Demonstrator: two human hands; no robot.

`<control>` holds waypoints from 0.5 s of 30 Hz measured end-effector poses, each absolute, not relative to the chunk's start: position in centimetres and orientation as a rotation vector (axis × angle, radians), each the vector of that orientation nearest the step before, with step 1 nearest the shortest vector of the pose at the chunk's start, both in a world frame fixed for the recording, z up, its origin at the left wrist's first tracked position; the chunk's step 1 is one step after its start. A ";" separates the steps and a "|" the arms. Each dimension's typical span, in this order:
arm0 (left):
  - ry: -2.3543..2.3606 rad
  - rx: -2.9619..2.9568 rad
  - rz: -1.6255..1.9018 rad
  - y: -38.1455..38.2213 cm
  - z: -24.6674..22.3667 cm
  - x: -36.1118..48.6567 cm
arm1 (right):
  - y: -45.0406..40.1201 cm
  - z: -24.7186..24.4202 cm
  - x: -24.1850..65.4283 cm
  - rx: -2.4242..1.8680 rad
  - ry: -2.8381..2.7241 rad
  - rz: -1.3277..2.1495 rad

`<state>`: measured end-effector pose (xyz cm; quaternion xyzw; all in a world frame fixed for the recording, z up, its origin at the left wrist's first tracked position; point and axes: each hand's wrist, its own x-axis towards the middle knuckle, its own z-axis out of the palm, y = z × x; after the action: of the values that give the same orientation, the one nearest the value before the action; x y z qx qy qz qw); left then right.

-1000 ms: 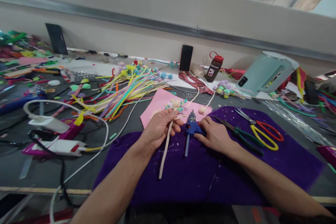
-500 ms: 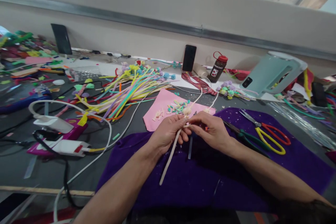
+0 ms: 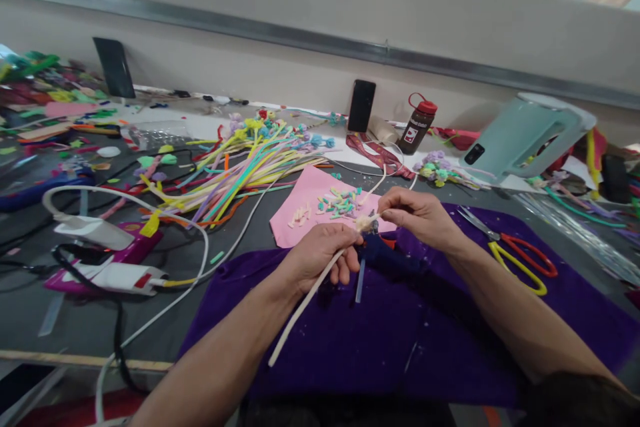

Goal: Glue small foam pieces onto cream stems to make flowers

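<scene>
My left hand [image 3: 325,253] pinches a cream fuzzy stem [image 3: 305,303], whose long end slants down to the left over the purple cloth [image 3: 350,353]. At the top of the stem is a small cream tuft [image 3: 364,221]. My right hand [image 3: 417,213] is closed, with thumb and fingertips together at the tuft's right side, on a pale strand. The dark nozzle of a blue tool [image 3: 385,253] lies just beside the tuft. Behind the hands a pink sheet [image 3: 295,200] bears short cream pieces [image 3: 300,215] and green and yellow pieces [image 3: 340,201].
Scissors [image 3: 520,253] lie on the cloth at the right. Colourful stems [image 3: 245,173] are heaped at left centre, near a power strip [image 3: 135,247] with cables. Along the back stand a phone [image 3: 361,105], a bottle [image 3: 419,125] and a pale green appliance [image 3: 533,137].
My right hand has moved up and right, away from my left hand. The stem's lower end has swung left. The blue tool by the tuft now shows more, and the view has shifted slightly.
</scene>
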<state>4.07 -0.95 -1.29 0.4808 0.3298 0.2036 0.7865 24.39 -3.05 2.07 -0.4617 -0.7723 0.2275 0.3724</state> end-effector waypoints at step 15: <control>0.722 1.121 0.371 -0.8 -1.5 4.0 | -2.9 1.2 23.9 -1.034 -2.171 0.484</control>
<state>4.03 -0.85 -1.48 0.5170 0.3329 0.1713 0.7698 23.90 -2.95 1.18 -0.3970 -0.8330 0.1857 0.3377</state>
